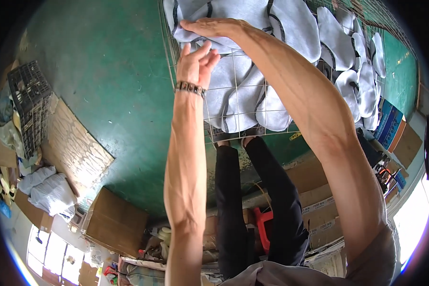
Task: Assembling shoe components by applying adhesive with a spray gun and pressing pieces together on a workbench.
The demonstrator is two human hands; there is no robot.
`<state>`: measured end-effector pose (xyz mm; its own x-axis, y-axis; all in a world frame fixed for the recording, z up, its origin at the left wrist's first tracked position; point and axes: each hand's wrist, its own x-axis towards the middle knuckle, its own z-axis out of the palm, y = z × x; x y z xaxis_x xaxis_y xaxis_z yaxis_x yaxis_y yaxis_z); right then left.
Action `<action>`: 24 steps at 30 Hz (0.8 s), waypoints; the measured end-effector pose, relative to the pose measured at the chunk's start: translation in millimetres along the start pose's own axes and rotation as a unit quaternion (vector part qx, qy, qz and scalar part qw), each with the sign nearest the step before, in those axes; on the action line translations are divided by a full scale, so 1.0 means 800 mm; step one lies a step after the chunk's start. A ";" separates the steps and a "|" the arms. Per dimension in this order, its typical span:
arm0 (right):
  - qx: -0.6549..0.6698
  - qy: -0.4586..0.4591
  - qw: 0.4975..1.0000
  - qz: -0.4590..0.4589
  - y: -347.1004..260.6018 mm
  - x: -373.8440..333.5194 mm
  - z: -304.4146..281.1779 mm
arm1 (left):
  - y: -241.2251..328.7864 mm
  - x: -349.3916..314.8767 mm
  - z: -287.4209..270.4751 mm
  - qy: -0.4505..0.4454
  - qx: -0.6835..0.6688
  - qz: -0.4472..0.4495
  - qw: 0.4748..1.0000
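Observation:
Several pale grey, slipper-shaped soft pieces (296, 28) with dark edging lie in overlapping rows in a wire mesh cage (234, 86). My right hand (209, 27) reaches across from the right, held flat with fingers stretched out over a grey piece at the upper left corner. Whether it presses on that piece I cannot tell. Just below it, my left hand (194, 66) is raised at the cage's left edge, fingers apart and curved, with nothing seen in them. A dark beaded bracelet (190, 88) circles the left wrist.
On the green floor (114, 95) at the left are a black plastic crate (29, 90), a patterned board (78, 143) and white plastic bags (52, 190). Cardboard boxes (117, 221) and a red plastic stool (263, 229) stand near my legs. A blue box (388, 119) is at the right.

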<state>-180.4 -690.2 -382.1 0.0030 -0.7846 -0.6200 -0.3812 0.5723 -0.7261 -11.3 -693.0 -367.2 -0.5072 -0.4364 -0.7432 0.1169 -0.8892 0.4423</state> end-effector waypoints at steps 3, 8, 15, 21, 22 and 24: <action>0.072 0.077 0.994 -0.012 0.029 0.008 0.006 | -0.019 -0.087 0.003 0.025 -0.020 0.077 0.996; 0.502 0.328 0.798 -0.064 0.008 -0.039 0.027 | -0.006 -0.237 -0.007 -0.075 -0.150 0.039 0.985; 0.534 0.388 0.748 0.068 0.013 -0.308 0.168 | 0.043 -0.372 0.066 -0.204 -0.130 -0.006 0.970; 0.555 0.311 0.731 0.247 0.032 -0.641 0.366 | 0.074 -0.500 0.181 -0.352 -0.063 -0.085 0.930; 0.557 0.325 0.705 0.295 0.016 -0.690 0.396 | 0.069 -0.521 0.198 -0.370 -0.047 -0.107 0.921; 0.564 0.339 0.671 0.342 -0.009 -0.776 0.455 | 0.062 -0.571 0.235 -0.419 -0.020 -0.145 0.896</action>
<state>157.4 -120.5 -100.0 -0.3838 0.0437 -0.9224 0.8638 0.3701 -0.3419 65.5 -511.4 88.8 -0.9824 0.0549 -0.1785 -0.1012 -0.9598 0.2619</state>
